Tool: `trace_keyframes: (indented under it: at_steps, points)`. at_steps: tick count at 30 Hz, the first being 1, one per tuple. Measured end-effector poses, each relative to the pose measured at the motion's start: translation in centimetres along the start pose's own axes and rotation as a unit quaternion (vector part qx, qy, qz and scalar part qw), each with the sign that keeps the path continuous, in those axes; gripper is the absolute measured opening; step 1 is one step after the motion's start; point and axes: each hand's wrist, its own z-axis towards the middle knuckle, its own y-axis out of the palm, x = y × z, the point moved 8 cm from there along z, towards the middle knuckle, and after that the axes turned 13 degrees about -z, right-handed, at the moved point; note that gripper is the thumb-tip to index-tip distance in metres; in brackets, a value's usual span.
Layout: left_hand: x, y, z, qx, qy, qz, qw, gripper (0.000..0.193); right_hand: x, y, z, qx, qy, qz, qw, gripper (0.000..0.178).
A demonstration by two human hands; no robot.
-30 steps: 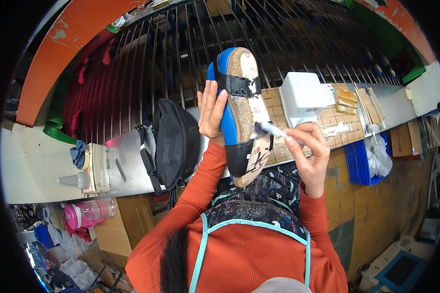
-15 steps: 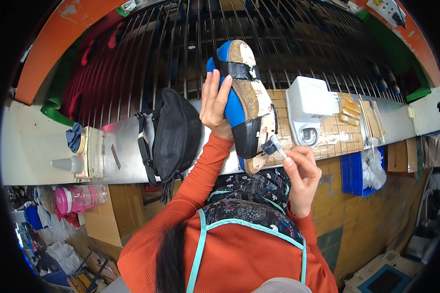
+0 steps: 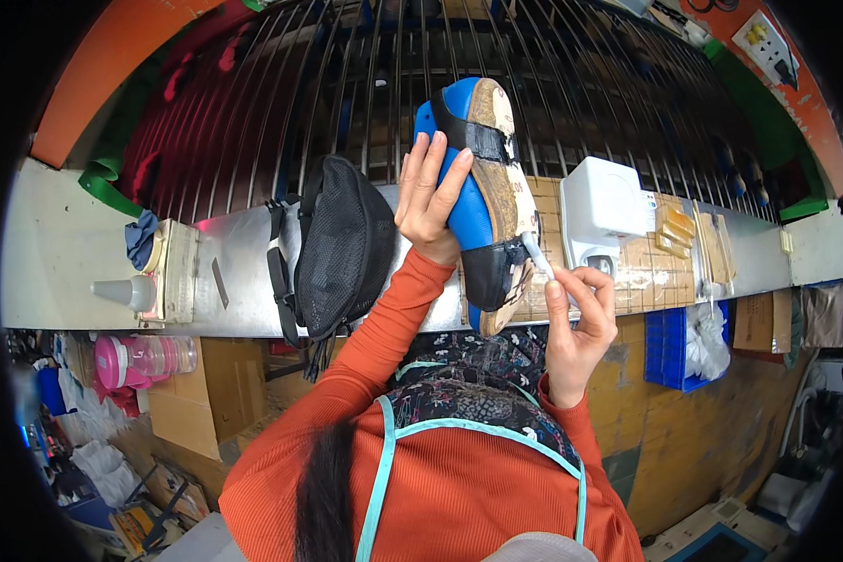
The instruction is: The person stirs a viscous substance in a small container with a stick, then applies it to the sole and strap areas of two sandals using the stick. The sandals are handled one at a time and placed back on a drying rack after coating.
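Observation:
My left hand (image 3: 428, 201) holds up a strapped sandal (image 3: 490, 192) on a blue last, its fingers stretched along the blue side and the thumb hidden. The sandal stands nearly upright, with its cork-brown edge and pale underside turned to the right. Black straps (image 3: 487, 140) wrap over that edge onto the underside. Between the thumb and fingers of my right hand (image 3: 583, 323) is a small brush (image 3: 536, 255) with a pale handle. The brush's tip is at the underside beside the lower black strap; its bristles are hardly visible.
A white dispenser (image 3: 601, 201) stands on cardboard (image 3: 642, 281) at the right, beside amber blocks (image 3: 674, 231). A black mesh bag (image 3: 347, 248) lies left of my arm. Metal bars (image 3: 347, 94) stretch behind the bench. A blue crate (image 3: 665, 347) hangs below its front edge.
The brush has moved up along the sandal's underside from near its lower end, and its dark bristles show less. The sandal has turned slightly, showing less underside. The view has shifted a little.

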Motion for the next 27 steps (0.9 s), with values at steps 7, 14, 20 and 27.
trace_keyframes:
  at_steps: [7, 14, 20, 27]
  points:
    - [0.0, -0.2, 0.4, 0.0, 0.004, 0.0, 1.0, 0.037, -1.5, -1.0, 0.0, 0.095, -0.117, -0.125, 0.981, 0.021]
    - [-0.5, 0.0, 0.5, -0.015, -0.03, -0.004, 0.999, 0.04, -0.1, -0.6, -0.7, 0.022, -0.079, -0.043, 0.996, 0.022]
    - [-0.6, 0.4, 0.8, -0.019, -0.055, -0.012, 0.998, 0.042, -0.4, -0.9, -1.3, 0.039, -0.127, -0.072, 0.989, 0.024]
    - [-0.5, 0.8, 1.3, -0.035, -0.077, -0.017, 0.996, 0.045, -0.7, -1.5, -1.6, 0.049, -0.155, -0.086, 0.983, 0.024]
